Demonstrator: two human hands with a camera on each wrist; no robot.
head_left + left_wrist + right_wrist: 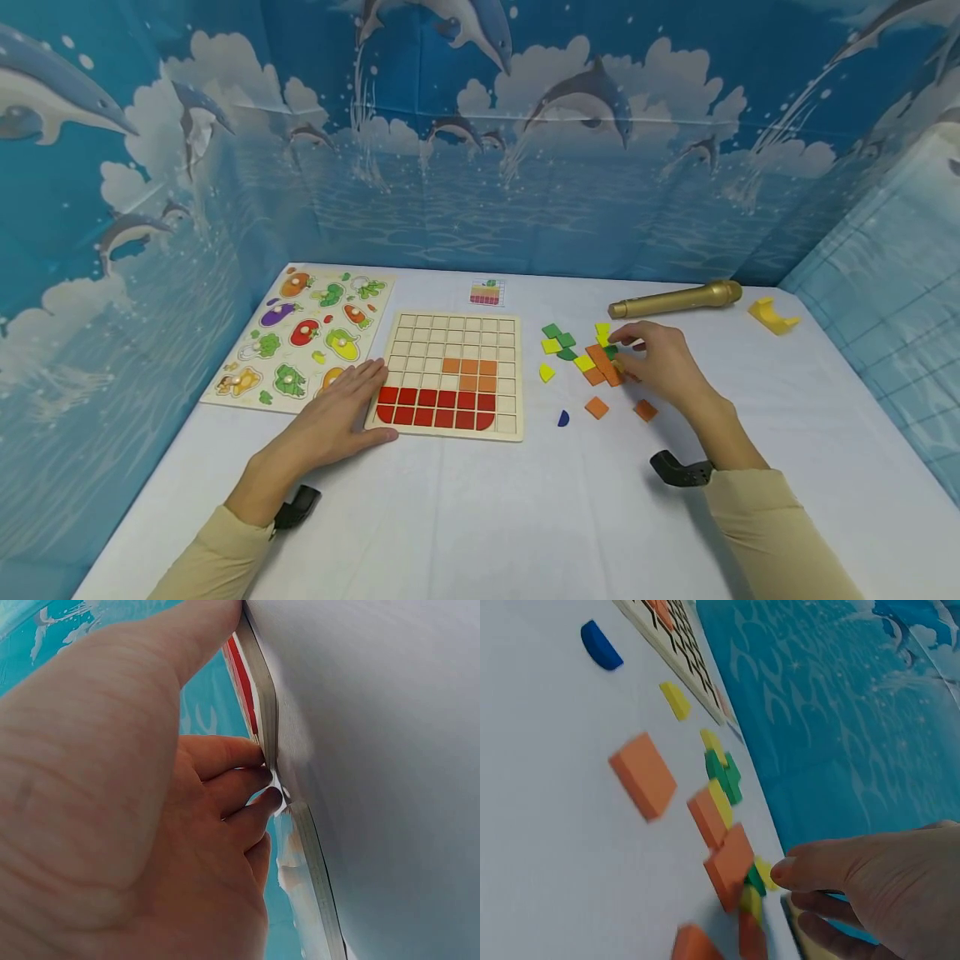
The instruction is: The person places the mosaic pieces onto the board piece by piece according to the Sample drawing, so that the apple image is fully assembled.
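A wooden grid board (450,333) lies in the middle of the white table, with red tiles (435,406) filling its bottom rows and several orange tiles (472,375) above them. My left hand (341,408) lies flat on the table, and its fingers (232,787) touch the board's left edge (262,697). My right hand (645,354) hovers over a pile of loose orange, green and yellow tiles (600,362). Its fingertips (784,874) touch the pile beside an orange tile (731,862). I see no tile gripped.
Loose orange tiles (596,407), a blue half-round (562,418) and a yellow piece (546,372) lie between board and hand. A gold microphone (675,300) and a yellow clip (772,315) lie far right. A vegetable puzzle (300,337) sits left, and a small card (487,292) behind the board.
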